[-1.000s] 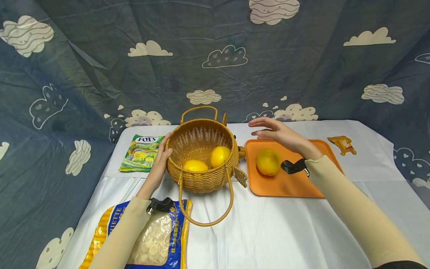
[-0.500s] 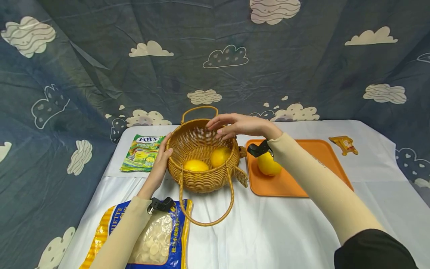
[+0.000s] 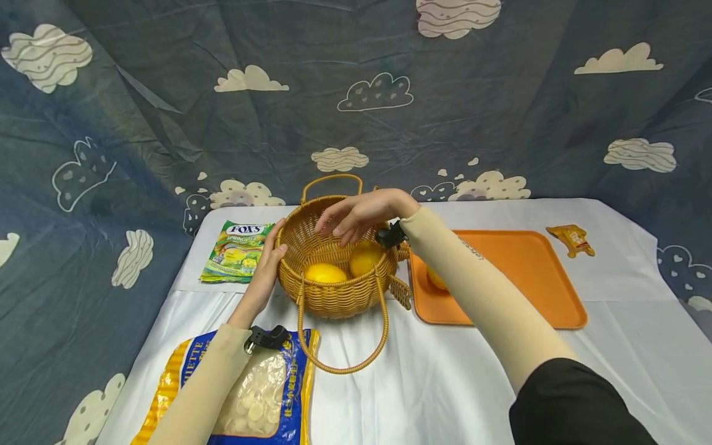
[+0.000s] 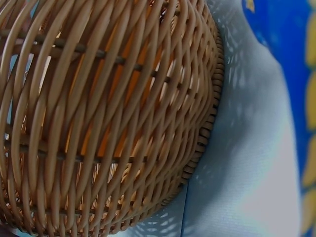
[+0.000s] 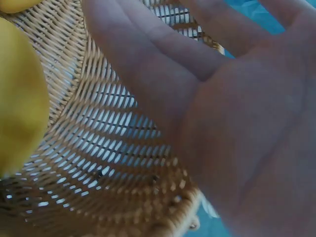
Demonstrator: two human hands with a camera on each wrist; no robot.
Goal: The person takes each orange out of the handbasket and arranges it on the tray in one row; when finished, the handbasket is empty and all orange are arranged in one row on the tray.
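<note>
A brown wicker basket (image 3: 334,303) with loop handles stands in the middle of the table. My left hand (image 3: 267,262) holds its left rim, thumb at the edge and fingers along the outside; the left wrist view shows mostly woven wall. Inside the basket lie a lemon-like yellow fruit (image 3: 324,273) and a rounder yellow fruit (image 3: 365,259). Over the basket's opening hovers my right hand (image 3: 367,213), fingers loose and pointing down, with nothing seen in its grasp. In the right wrist view the palm (image 5: 247,113) is beside the rounder fruit, apart from it.
An orange tray (image 3: 512,278) lies to the right, its yellow round fruit (image 3: 436,279) mostly behind my right forearm. A small orange-brown packet (image 3: 571,240) lies beyond. At left are a green Fox's candy bag (image 3: 236,252) and, nearer, a blue-and-yellow bag (image 3: 256,395) of pale round pieces.
My right hand has moved left from above the tray to over the basket, and its fingers have dipped lower. My left hand stays on the rim; the basket has not moved.
</note>
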